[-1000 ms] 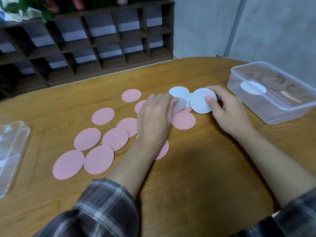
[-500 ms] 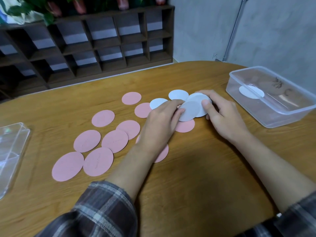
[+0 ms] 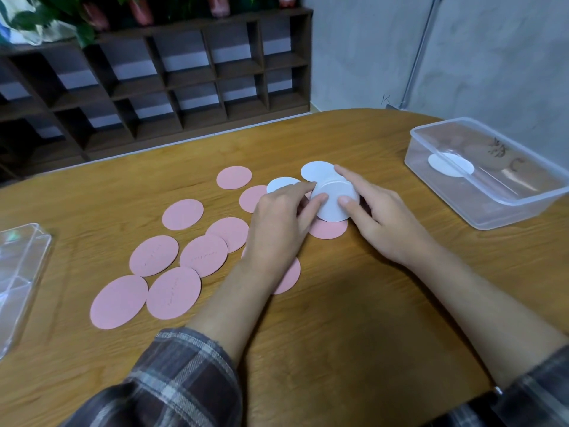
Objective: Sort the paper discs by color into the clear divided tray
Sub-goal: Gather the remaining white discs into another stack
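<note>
While your left hand (image 3: pixel 277 229) and right hand (image 3: pixel 388 223) pinch the white discs (image 3: pixel 332 208), the tub (image 3: pixel 455 195) sits rightward, nearer your right.

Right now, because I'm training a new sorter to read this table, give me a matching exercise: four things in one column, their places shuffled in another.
Things
1. white stack
2. pink discs
3. tub
4. divided tray

Places
A. at the left edge of the table
B. lying flat, spread over the table
C. gripped between the left hand and right hand
D. on the right, holding one white disc

Pairs: 1-C; 2-B; 3-D; 4-A
</note>
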Action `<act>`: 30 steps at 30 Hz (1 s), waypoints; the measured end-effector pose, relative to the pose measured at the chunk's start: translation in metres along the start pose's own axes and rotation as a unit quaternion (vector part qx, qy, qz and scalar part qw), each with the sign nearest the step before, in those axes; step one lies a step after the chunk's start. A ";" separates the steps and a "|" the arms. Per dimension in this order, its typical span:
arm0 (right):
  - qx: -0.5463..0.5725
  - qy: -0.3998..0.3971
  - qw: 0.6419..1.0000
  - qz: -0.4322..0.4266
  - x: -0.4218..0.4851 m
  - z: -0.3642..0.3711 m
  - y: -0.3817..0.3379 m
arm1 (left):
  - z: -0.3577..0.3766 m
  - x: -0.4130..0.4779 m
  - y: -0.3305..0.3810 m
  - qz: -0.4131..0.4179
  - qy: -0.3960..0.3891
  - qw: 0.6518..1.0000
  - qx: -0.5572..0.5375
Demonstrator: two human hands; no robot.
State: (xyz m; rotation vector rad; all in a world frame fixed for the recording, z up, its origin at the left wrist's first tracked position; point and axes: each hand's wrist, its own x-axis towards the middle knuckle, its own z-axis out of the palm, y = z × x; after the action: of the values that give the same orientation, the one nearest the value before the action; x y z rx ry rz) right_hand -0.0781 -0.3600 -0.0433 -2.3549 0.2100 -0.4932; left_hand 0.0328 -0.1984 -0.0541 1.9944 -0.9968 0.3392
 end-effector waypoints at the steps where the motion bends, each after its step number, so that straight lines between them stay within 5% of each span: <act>1: -0.016 -0.003 1.000 -0.003 0.000 0.001 0.000 | 0.000 0.000 0.000 -0.001 0.003 1.000 0.012; 6: -0.030 0.032 0.999 -0.026 0.003 -0.001 0.004 | -0.001 0.001 0.001 -0.011 0.026 0.998 0.056; 13: -0.014 0.095 0.995 0.031 0.005 -0.006 0.010 | 0.001 0.003 -0.009 -0.104 -0.125 0.973 0.162; 30: -0.011 0.105 0.994 0.036 0.006 -0.007 0.009 | -0.003 0.000 -0.002 -0.018 0.061 0.995 0.079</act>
State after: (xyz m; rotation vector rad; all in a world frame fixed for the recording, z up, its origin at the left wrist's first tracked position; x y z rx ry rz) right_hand -0.0757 -0.3725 -0.0429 -2.3067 0.3988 -0.7060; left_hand 0.0352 -0.1956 -0.0535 2.1022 -0.8802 0.5283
